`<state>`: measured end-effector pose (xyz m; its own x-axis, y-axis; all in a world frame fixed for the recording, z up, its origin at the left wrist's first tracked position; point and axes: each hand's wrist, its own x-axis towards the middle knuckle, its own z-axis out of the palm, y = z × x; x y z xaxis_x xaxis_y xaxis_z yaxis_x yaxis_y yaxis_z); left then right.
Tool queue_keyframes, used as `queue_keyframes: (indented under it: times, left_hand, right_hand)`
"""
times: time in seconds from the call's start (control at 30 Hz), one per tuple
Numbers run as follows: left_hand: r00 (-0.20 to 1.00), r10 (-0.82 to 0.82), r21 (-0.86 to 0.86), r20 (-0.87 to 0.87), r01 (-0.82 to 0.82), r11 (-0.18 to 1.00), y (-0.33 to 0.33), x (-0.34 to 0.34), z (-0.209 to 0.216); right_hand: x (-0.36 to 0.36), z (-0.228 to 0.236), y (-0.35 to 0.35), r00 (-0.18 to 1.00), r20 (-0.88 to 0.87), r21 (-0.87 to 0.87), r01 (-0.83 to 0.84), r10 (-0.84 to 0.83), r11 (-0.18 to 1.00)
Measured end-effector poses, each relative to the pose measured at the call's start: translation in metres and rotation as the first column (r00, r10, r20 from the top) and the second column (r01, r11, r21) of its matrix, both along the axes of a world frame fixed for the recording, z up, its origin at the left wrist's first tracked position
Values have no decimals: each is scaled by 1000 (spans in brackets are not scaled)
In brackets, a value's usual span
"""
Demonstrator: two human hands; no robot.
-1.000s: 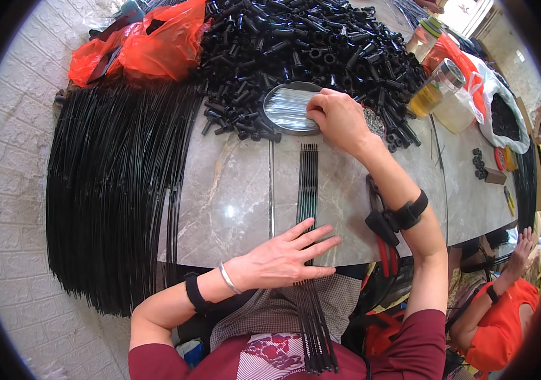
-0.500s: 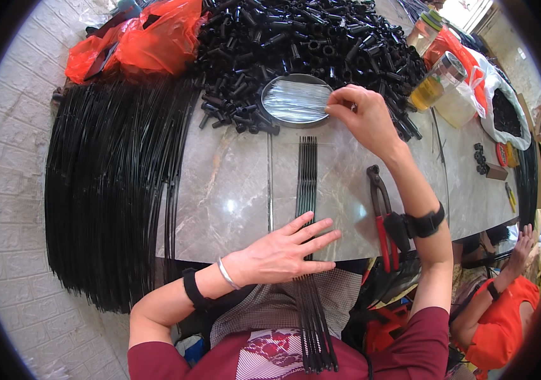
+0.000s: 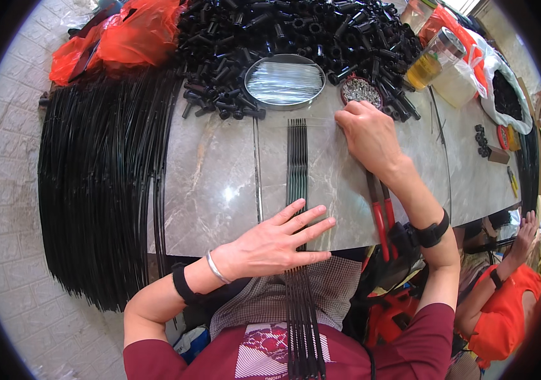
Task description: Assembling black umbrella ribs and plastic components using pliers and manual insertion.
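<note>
Fingers spread, my left hand (image 3: 280, 240) lies flat across a row of thin black rods (image 3: 297, 164) side by side at the table's front edge. Their lower ends hang over my lap. My right hand (image 3: 368, 136) is closed in a pinch to the right of the rods' far ends, on a thin metal wire (image 3: 321, 121) that stretches left toward those ends. Beyond the rods sits a round tin (image 3: 318, 96) of straight silvery wires. Pincers with red handles (image 3: 381, 221) lie under my right forearm, their head hidden by it.
A heap of black tubular parts (image 3: 283, 31) fills the back. Many black rods (image 3: 93, 190) hang over the left edge beside red plastic bags (image 3: 137, 35). A red dish (image 3: 344, 95) of small metal bits, a jar (image 3: 435, 60) and a white sack (image 3: 527, 120) stand right. Another person's hand (image 3: 523, 237) is far right.
My right hand has left the tin's rim and come nearer with a wire, uncovering the red dish. My left hand stays on the rods. The whole view has shifted slightly.
</note>
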<state>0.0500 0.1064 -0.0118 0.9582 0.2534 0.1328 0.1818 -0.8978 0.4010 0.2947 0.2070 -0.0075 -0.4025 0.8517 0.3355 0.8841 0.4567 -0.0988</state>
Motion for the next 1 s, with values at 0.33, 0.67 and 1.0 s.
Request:
queue_keyframes:
  times: [0.33,0.67,1.0]
  left_hand:
    - [999,-6,8,-31,6,1000,0,0,2]
    - [1000,-6,-15,-30,5,1000,1,0,1]
    - [999,0,-4,-40,0,1000,0,0,2]
  right_hand:
    - [2,1,-2,997,72,44,-4,1,999]
    - [0,3,1,995,95,27,-2,-1,1000]
    - [4,1,3,998,49,55,-30,27,998]
